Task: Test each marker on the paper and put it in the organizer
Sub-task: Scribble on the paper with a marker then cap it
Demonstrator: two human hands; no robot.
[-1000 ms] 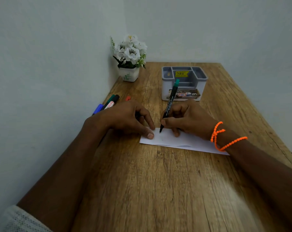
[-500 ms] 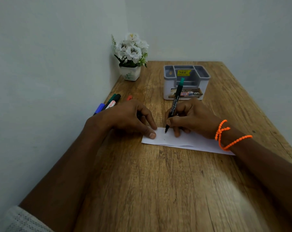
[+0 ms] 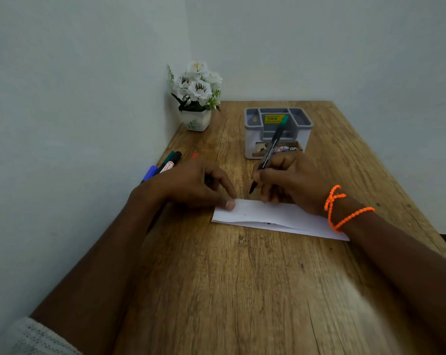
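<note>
wooden desk; right hand grips black green-capped marker; left hand flat, pinning paper.

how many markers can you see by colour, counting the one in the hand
Green-ended marker held in the right hand: 1
Blue, by the wall: 1
Green, by the wall: 1
Black with a white label, by the wall: 1
Red, only a small end showing behind the left hand: 1
Total: 5 visible; more may be hidden behind the left hand.
</note>
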